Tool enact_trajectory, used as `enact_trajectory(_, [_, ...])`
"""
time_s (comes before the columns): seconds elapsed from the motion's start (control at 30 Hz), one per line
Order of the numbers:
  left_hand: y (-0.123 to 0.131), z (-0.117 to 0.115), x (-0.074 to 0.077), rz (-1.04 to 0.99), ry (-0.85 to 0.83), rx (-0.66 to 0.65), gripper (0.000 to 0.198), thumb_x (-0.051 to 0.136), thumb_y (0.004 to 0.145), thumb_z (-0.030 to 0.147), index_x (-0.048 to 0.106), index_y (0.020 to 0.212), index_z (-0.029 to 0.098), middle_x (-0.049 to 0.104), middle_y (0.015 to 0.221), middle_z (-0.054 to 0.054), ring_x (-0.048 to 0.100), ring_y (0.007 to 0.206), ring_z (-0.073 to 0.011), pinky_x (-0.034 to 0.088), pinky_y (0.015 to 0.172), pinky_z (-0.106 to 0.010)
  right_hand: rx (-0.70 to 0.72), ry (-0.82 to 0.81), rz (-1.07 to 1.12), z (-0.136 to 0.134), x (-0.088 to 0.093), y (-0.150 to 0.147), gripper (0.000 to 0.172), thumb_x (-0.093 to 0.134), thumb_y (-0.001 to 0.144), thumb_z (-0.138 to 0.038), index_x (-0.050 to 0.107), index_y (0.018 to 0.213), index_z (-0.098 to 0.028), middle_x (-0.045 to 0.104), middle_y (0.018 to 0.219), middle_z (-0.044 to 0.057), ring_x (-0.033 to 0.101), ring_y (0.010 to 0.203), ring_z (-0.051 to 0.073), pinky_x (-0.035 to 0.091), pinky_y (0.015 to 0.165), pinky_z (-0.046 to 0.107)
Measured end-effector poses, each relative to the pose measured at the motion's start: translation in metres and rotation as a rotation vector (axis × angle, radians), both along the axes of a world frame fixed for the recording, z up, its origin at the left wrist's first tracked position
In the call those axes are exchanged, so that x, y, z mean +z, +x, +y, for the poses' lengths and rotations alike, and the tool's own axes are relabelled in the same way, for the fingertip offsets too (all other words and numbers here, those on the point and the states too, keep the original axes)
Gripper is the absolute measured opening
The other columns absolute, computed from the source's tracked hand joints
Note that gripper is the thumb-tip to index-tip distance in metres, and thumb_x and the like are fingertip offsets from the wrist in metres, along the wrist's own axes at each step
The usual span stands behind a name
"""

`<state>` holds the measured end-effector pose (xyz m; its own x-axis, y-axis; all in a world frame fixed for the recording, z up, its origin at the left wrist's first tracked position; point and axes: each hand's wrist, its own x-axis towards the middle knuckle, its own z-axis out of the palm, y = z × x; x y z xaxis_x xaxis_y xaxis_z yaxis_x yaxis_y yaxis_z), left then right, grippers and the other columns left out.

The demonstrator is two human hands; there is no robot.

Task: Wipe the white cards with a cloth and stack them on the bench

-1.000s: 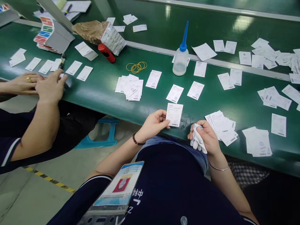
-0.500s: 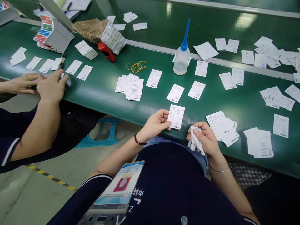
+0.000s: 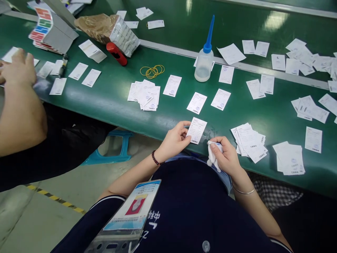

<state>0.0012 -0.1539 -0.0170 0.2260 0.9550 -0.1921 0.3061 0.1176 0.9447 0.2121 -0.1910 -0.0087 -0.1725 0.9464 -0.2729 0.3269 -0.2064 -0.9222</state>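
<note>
Between the thumb and fingers of my left hand [image 3: 177, 137] is a small printed card [image 3: 197, 130], held by its left side at the table's front edge. My right hand [image 3: 225, 154] is closed around a crumpled white cloth [image 3: 214, 154], close to the card but apart from it. Beyond the held card lie two stamped cards, one on the left [image 3: 196, 103] and one on the right [image 3: 220, 99]. To the right of my right hand, a fanned pile of cards [image 3: 249, 140] rests on the green table [image 3: 163, 123].
A plastic bottle with a blue nozzle [image 3: 204, 65] stands behind the cards. Yellow rubber bands [image 3: 152, 71] lie beyond a card pile [image 3: 146, 95]. At the left are a red tool [image 3: 116, 53], a wrapped packet [image 3: 123, 38] and a co-worker's hand [image 3: 19, 68].
The card in my left hand has tilted slightly. My right hand and the cloth have shifted a little left. The co-worker's hands moved left, leaving another card near the table edge.
</note>
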Motion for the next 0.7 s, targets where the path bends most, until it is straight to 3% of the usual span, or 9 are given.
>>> enact_trajectory(0.2, [-0.005, 0.000, -0.008, -0.060, -0.002, 0.043, 0.047, 0.060, 0.078, 0.019, 0.048, 0.123, 0.019, 0.067, 0.085, -0.001, 0.061, 0.069, -0.0109, 0.050, 0.065, -0.023, -0.005, 0.022, -0.025, -0.003, -0.004, 0.003, 0.031, 0.050, 0.093, -0.051, 0.052, 0.099, -0.021, 0.061, 0.046, -0.005, 0.057, 0.035, 0.014, 0.040, 0.039, 0.021])
enact_trajectory(0.43, [-0.005, 0.002, -0.017, -0.178, -0.042, 0.081, 0.040, 0.062, 0.078, 0.022, 0.050, 0.116, 0.016, 0.066, 0.087, -0.003, 0.063, 0.076, -0.0125, 0.055, 0.063, -0.023, 0.054, 0.290, -0.220, 0.000, -0.020, 0.009, 0.023, 0.052, 0.091, -0.042, 0.057, 0.094, -0.021, 0.062, 0.060, -0.002, 0.059, 0.051, 0.014, 0.044, 0.053, 0.025])
enact_trajectory(0.7, [-0.003, 0.004, -0.017, -0.195, -0.073, 0.108, 0.042, 0.064, 0.077, 0.023, 0.051, 0.117, 0.017, 0.066, 0.087, -0.001, 0.063, 0.076, -0.0114, 0.055, 0.061, -0.021, 0.103, 0.377, -0.284, 0.000, -0.023, 0.009, 0.018, 0.051, 0.092, -0.038, 0.059, 0.096, -0.022, 0.061, 0.066, -0.002, 0.057, 0.057, 0.015, 0.046, 0.059, 0.027])
